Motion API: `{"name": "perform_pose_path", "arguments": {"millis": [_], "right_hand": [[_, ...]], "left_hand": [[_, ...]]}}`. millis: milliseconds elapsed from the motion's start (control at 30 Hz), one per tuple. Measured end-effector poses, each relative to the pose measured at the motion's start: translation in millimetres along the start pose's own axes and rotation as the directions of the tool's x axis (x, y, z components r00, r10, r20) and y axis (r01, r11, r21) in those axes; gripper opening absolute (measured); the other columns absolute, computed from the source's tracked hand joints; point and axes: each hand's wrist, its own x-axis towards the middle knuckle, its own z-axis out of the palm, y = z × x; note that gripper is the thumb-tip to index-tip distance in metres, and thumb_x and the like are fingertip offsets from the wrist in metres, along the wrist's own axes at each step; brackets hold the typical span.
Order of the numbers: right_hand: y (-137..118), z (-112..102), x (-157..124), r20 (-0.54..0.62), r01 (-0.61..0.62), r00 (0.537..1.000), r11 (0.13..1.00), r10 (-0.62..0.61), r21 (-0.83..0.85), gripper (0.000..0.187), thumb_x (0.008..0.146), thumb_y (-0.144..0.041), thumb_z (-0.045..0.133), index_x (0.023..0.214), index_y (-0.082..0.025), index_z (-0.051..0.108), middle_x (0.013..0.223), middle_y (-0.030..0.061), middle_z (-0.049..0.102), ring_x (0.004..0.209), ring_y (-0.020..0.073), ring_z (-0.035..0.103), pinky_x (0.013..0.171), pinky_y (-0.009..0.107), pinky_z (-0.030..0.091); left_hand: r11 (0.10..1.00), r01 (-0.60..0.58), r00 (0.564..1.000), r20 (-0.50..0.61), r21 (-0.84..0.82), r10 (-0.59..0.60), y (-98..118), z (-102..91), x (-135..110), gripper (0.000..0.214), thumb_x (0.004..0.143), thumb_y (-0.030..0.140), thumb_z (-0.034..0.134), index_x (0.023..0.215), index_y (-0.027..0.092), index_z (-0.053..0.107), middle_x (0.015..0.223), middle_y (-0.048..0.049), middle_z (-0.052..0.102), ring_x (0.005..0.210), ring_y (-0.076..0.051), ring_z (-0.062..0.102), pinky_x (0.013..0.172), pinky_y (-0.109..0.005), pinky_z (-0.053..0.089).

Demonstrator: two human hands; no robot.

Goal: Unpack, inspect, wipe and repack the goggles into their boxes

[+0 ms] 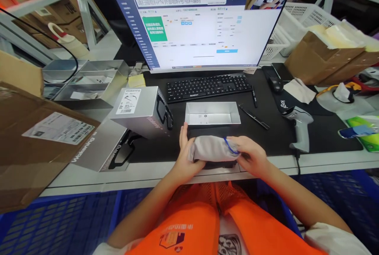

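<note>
A grey cloth pouch (211,148) with a blue drawstring lies across the near edge of the black desk mat (319,136). My left hand (186,159) is closed on its left end. At the pouch's right end, my right hand (249,154) pinches by the blue cord. Something dark shows under the pouch; I cannot make it out. Just behind the pouch stands an open silver box tray (212,113). A silver box sleeve (142,109) printed with black glasses lies to the left, with a second silver box part (100,148) in front of it.
A black keyboard (207,86) and a large monitor (201,18) stand behind. A grey barcode scanner (299,126), a mouse (274,81) and pens (254,116) lie to the right. Cardboard boxes sit at left (32,144) and right (322,57). Blue crates (59,223) are below the table.
</note>
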Motion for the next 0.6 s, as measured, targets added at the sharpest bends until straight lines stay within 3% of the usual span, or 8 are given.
{"name": "perform_pose_path", "arguments": {"millis": [100, 200, 300, 400, 433, 500, 567, 600], "right_hand": [[4, -7, 4, 0.124, 0.001, 0.992, 0.983, 0.022, -0.181, 0.021, 0.087, -0.005, 0.060, 0.101, -0.021, 0.061, 0.130, 0.0150, 0.066, 0.134, 0.0311, 0.056, 0.101, 0.049, 0.052], [-7, -26, 12, 0.255, -0.090, 0.950, 0.942, 0.178, -0.325, 0.018, 0.089, -0.019, 0.065, 0.107, -0.019, 0.067, 0.115, 0.0142, 0.067, 0.111, 0.0293, 0.064, 0.091, 0.044, 0.053], [-20, -32, 24, 0.417, -0.164, 0.835, 0.885, 0.359, -0.435, 0.027, 0.098, -0.031, 0.057, 0.118, -0.018, 0.068, 0.090, 0.0086, 0.068, 0.084, 0.0229, 0.066, 0.071, 0.034, 0.050], [-23, -19, 34, 0.468, -0.172, 0.715, 0.780, 0.519, -0.602, 0.032, 0.105, -0.033, 0.045, 0.109, -0.016, 0.072, 0.084, 0.0090, 0.072, 0.075, 0.0229, 0.068, 0.064, 0.033, 0.043], [-21, -15, 37, 0.479, -0.175, 0.673, 0.751, 0.563, -0.637, 0.035, 0.106, -0.033, 0.042, 0.105, -0.016, 0.072, 0.085, 0.0095, 0.074, 0.074, 0.0232, 0.069, 0.062, 0.033, 0.042], [-15, -9, 40, 0.494, -0.207, 0.617, 0.732, 0.613, -0.650, 0.038, 0.107, -0.033, 0.039, 0.101, -0.016, 0.073, 0.088, 0.0099, 0.075, 0.076, 0.0236, 0.071, 0.062, 0.032, 0.041], [-9, -11, 38, 0.488, -0.276, 0.622, 0.755, 0.612, -0.595, 0.037, 0.106, -0.034, 0.041, 0.098, -0.018, 0.073, 0.089, 0.0085, 0.075, 0.081, 0.0231, 0.071, 0.066, 0.032, 0.043], [-7, -15, 35, 0.474, -0.325, 0.640, 0.772, 0.605, -0.546, 0.036, 0.106, -0.034, 0.043, 0.096, -0.019, 0.074, 0.089, 0.0072, 0.075, 0.083, 0.0222, 0.070, 0.069, 0.031, 0.045]], "left_hand": [[0.997, 0.035, 0.999, 0.019, -0.063, -0.034, 2, -1.0, -1, 0.031, 0.081, 0.025, 0.069, 0.108, 0.018, 0.056, 0.171, -0.0119, -0.014, 0.159, -0.039, -0.003, 0.126, -0.058, 0.021], [1.000, 0.013, 0.999, 0.037, -0.011, -0.012, 3, -0.6, 0, 0.030, 0.088, 0.025, 0.063, 0.116, 0.017, 0.054, 0.171, -0.0133, -0.014, 0.158, -0.037, -0.012, 0.126, -0.061, 0.017], [0.997, -0.036, 0.996, 0.080, 0.066, 0.031, 2, -1.1, 1, 0.041, 0.094, 0.035, 0.060, 0.129, 0.014, 0.051, 0.170, -0.0177, -0.016, 0.157, -0.041, -0.014, 0.122, -0.066, 0.018], [0.979, -0.140, 0.989, 0.071, 0.145, 0.131, 2, -3.1, 0, 0.046, 0.099, 0.040, 0.054, 0.137, 0.015, 0.051, 0.170, -0.0182, -0.013, 0.157, -0.045, -0.009, 0.119, -0.068, 0.022], [0.966, -0.188, 0.982, 0.021, 0.179, 0.188, 2, -3.9, -1, 0.044, 0.100, 0.038, 0.052, 0.138, 0.016, 0.053, 0.171, -0.0189, -0.005, 0.157, -0.045, -0.002, 0.118, -0.067, 0.024], [0.928, -0.276, 0.943, -0.116, 0.252, 0.312, 4, -5.9, -5, 0.038, 0.099, 0.032, 0.055, 0.133, 0.017, 0.058, 0.163, -0.0217, 0.026, 0.150, -0.042, 0.026, 0.115, -0.061, 0.032], [0.903, -0.333, 0.904, -0.181, 0.270, 0.387, 5, -8.5, -9, 0.033, 0.096, 0.025, 0.059, 0.128, 0.017, 0.062, 0.134, -0.0182, 0.056, 0.125, -0.032, 0.052, 0.104, -0.049, 0.043], [0.901, -0.347, 0.902, -0.170, 0.260, 0.396, 6, -10.1, -10, 0.030, 0.095, 0.021, 0.060, 0.124, 0.017, 0.063, 0.119, -0.0143, 0.062, 0.111, -0.027, 0.057, 0.097, -0.044, 0.047]]}}
